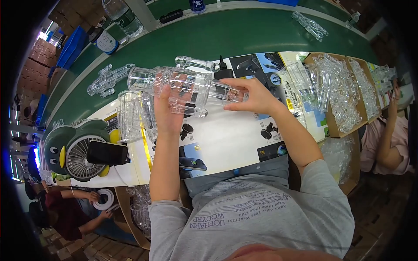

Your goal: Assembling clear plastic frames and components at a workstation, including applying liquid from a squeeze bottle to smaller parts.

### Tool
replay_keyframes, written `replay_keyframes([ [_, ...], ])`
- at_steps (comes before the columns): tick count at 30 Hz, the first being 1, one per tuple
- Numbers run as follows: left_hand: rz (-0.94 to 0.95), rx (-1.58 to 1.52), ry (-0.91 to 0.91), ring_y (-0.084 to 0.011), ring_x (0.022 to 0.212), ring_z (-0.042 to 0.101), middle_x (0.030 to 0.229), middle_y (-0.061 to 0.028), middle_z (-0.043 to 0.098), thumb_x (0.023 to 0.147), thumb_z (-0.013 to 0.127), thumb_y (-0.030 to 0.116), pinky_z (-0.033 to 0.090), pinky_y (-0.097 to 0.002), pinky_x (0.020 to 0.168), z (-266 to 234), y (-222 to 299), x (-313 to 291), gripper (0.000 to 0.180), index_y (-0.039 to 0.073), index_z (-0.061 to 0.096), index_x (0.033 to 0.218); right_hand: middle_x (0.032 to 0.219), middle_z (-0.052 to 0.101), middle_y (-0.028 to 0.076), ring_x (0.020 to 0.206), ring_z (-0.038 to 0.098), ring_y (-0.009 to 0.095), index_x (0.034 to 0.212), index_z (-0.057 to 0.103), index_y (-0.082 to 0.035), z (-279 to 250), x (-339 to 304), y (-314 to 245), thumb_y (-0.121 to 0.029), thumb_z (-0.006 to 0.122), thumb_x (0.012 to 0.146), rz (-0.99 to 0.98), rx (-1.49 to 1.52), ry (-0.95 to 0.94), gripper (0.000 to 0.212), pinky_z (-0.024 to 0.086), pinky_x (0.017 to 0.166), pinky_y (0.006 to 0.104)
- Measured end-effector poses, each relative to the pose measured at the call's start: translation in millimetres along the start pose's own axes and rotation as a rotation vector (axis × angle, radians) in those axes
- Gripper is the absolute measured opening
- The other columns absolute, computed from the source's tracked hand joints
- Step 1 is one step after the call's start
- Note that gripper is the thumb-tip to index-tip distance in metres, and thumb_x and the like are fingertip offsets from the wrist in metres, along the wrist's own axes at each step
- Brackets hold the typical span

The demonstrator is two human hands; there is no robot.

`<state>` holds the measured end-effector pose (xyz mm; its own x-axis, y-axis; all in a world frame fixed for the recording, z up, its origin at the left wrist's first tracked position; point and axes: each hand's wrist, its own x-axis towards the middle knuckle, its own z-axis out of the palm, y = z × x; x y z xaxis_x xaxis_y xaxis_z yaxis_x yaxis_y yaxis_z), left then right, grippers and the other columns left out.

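Note:
My left hand (170,106) wraps round a clear plastic rocket-shaped piece (200,86), a wide tube with slimmer tubes along its sides. It lies sideways above the white printed sheet (226,143). At its narrow right end, my right hand (253,95) pinches a thinner clear section between thumb and fingers. Whether that section is joined to the wide tube is hard to make out. A similar clear piece (109,80) rests on the green table to the left. Below it stand several clear tubes (128,115), close to my left forearm.
To the right, cardboard boxes (333,113) hold many clear parts, with more clear tubes (296,80) beside them. A penguin-shaped fan (80,150) and a black phone (106,153) stand left. Bottles (124,19) line the far left. People sit on both sides.

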<state>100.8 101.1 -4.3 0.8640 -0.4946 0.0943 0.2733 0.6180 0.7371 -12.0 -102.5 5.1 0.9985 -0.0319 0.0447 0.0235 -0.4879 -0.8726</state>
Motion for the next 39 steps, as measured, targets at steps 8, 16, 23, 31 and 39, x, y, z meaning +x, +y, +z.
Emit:
replay_keyframes([
  [8, 0.007, -0.073, 0.024, -0.0292, 0.111, 0.044, 0.117, -0.0133, 0.043, 0.081, 0.058, 0.017, 0.04, -0.0519, 0.091, -0.3, -2.3, -0.7, 0.058, 0.011, 0.027, 0.129, 0.077, 0.06, 0.004, 0.058, 0.049, 0.008, 0.118, 0.053, -0.005, 4.6, 1.5, 4.7, -0.028, 0.077, 0.062, -0.039, -0.034, 0.016, 0.065, 0.042, 0.061, 0.0219],
  [16, 0.011, -0.07, 0.009, -0.0286, 0.11, 0.045, 0.116, -0.0133, 0.044, 0.081, 0.059, 0.016, 0.04, -0.0516, 0.091, -0.4, -1.4, 0.2, 0.057, 0.011, 0.028, 0.128, 0.077, 0.06, 0.003, 0.06, 0.049, 0.008, 0.118, 0.053, -0.005, 5.3, 1.8, 3.5, -0.027, 0.079, 0.06, 0.008, 0.02, 0.011, 0.067, 0.042, 0.062, 0.0213],
  [23, -0.016, -0.06, -0.007, -0.0306, 0.111, 0.044, 0.118, -0.0137, 0.043, 0.079, 0.061, 0.019, 0.039, -0.0532, 0.093, -2.2, -2.9, -0.6, 0.062, 0.011, 0.026, 0.129, 0.073, 0.058, 0.003, 0.054, 0.045, 0.007, 0.116, 0.055, -0.002, 0.9, -0.4, 8.3, -0.031, 0.079, 0.058, -0.021, 0.087, 0.018, 0.069, 0.038, 0.053, 0.0206],
  [31, -0.026, -0.139, -0.029, -0.0333, 0.115, 0.042, 0.12, -0.0139, 0.043, 0.08, 0.059, 0.018, 0.035, -0.0563, 0.095, -8.4, -0.7, 0.8, 0.061, 0.015, 0.026, 0.131, 0.08, 0.061, 0.004, 0.063, 0.052, 0.008, 0.117, 0.055, -0.005, 8.7, -1.1, 5.5, -0.028, 0.079, 0.058, -0.047, 0.015, 0.062, 0.067, 0.043, 0.062, 0.0209],
  [39, -0.078, -0.254, 0.045, -0.0339, 0.116, 0.041, 0.125, -0.0125, 0.042, 0.083, 0.055, 0.021, 0.029, -0.0577, 0.098, -7.0, 2.6, -0.5, 0.049, 0.011, 0.036, 0.127, 0.076, 0.061, 0.007, 0.065, 0.056, 0.015, 0.113, 0.056, -0.007, 3.5, -4.2, -4.8, -0.041, 0.076, 0.059, -0.039, -0.018, 0.063, 0.067, 0.043, 0.061, 0.0248],
])
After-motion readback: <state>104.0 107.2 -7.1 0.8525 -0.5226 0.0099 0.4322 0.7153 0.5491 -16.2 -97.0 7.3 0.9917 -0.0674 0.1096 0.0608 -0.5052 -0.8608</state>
